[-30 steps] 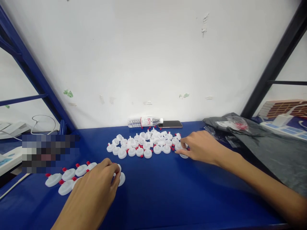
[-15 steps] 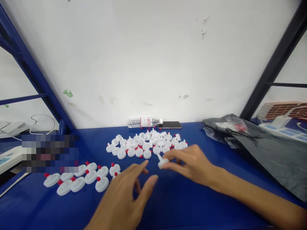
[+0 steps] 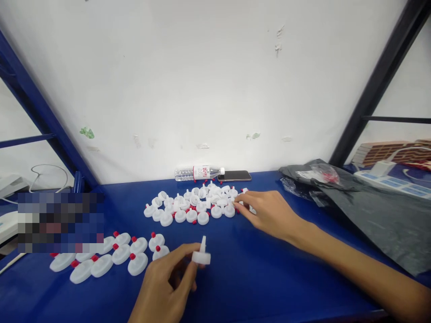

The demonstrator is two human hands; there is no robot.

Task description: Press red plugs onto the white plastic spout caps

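In the head view, my left hand [image 3: 171,280] pinches a white nozzle cap [image 3: 201,258] by its round base, the narrow spout pointing up and bare of any red tip. My right hand [image 3: 266,213] is at the right side of a pile of white nozzle caps [image 3: 203,218], its thumb and forefinger brought close together among them. What those fingertips grip is too small to make out. Small red tips [image 3: 222,182] lie among and behind the pile. To the left of my left hand, several white caps with red tips on their spouts [image 3: 137,264] stand in loose rows.
Behind the pile, a clear water bottle [image 3: 198,173] lies on its side beside a dark phone [image 3: 234,176] along the wall. A grey plastic bag [image 3: 363,211] covers the right of the blue table [image 3: 229,287]. Power strips [image 3: 393,181] sit at the edges.
The bare white nozzle cap has passed from my right hand to my left, which has closed on it. My right hand has moved away to the pile. The view has shifted slightly.
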